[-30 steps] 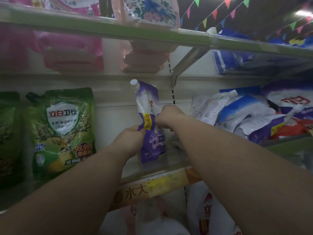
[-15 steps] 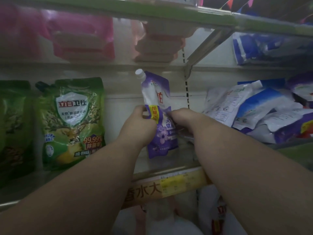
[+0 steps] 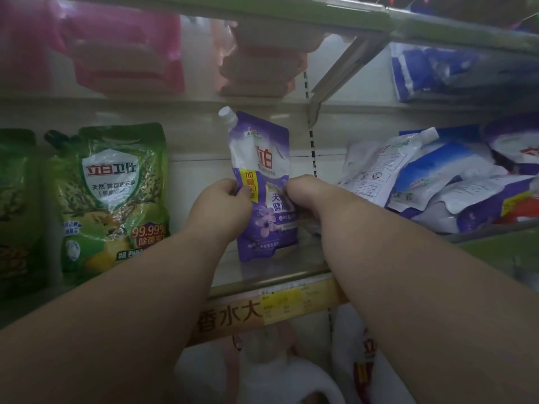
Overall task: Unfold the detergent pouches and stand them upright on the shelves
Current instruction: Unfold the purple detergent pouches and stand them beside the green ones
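Head view, one frame. Nearest the lens, below the shelf lip, I see a white jug (image 3: 280, 383) and a red-and-white pack beside it, both dim and cut off by my forearms.

Next out, the yellow price strip (image 3: 277, 306) on the front edge of the middle shelf (image 3: 262, 275).

Both hands are at the purple pouch (image 3: 264, 185). My left hand (image 3: 224, 205) pinches its left edge at mid-height, fingers curled onto the film; my right hand (image 3: 306, 193) grips the right edge at the same height. Grasping, both of them, about equally near.

Key relation: the pouch lies directly ahead of the hands and between them, long axis close to vertical, white cap at upper left, base low over the shelf floor. I cannot tell whether the base rests on the shelf or hangs just above it. Judgement: it looks unfolded, so the coming move is to seat the base flat and let go.

Left of it, well apart, a green pouch (image 3: 110, 196) stands upright. To the right lies a heap of slumped pouches (image 3: 437, 182), not yet stood up.

Hard to read: my fingertips behind the film, the pouch's gusset, and the blurred pink packs (image 3: 125, 51) on the shelf above.
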Motion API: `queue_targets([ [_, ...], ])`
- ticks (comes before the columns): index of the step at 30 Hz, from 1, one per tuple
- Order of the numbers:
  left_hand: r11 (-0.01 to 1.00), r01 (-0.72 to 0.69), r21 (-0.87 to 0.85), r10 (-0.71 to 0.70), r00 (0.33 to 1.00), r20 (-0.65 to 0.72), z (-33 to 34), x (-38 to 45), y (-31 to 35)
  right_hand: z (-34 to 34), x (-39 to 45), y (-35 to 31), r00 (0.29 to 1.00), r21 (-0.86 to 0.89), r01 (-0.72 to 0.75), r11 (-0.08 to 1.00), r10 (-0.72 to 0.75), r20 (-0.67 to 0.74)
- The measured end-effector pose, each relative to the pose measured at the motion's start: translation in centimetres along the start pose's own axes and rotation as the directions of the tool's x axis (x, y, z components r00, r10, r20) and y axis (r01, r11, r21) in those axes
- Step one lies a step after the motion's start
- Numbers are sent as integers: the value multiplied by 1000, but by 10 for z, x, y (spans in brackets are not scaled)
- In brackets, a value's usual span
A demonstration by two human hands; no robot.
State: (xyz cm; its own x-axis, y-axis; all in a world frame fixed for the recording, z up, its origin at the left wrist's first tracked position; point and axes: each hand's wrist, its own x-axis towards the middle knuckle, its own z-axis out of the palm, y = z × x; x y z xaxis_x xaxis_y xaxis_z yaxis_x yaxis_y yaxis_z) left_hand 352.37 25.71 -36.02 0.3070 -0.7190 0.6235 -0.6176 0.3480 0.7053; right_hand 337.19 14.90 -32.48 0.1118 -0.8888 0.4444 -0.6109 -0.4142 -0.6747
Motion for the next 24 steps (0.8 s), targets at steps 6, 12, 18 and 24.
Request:
queue_targets([
  [6, 1000, 22, 4, -22, 999, -29, 0, 4, -2, 1, 5, 4, 1000, 72, -21, 997, 20, 5],
  [12, 999, 44, -27, -45, 999, -28, 0, 5, -3, 3, 6, 4, 998, 168, -58, 984, 56, 17],
  [18, 997, 67, -44, -68, 997, -29, -2, 6, -2, 1, -1, -1, 989, 310, -127, 942, 97, 111],
  [24, 988, 123, -89, -128, 990, -55, 1, 6, 0, 0, -6, 0, 985, 354, -154, 922, 116, 126],
])
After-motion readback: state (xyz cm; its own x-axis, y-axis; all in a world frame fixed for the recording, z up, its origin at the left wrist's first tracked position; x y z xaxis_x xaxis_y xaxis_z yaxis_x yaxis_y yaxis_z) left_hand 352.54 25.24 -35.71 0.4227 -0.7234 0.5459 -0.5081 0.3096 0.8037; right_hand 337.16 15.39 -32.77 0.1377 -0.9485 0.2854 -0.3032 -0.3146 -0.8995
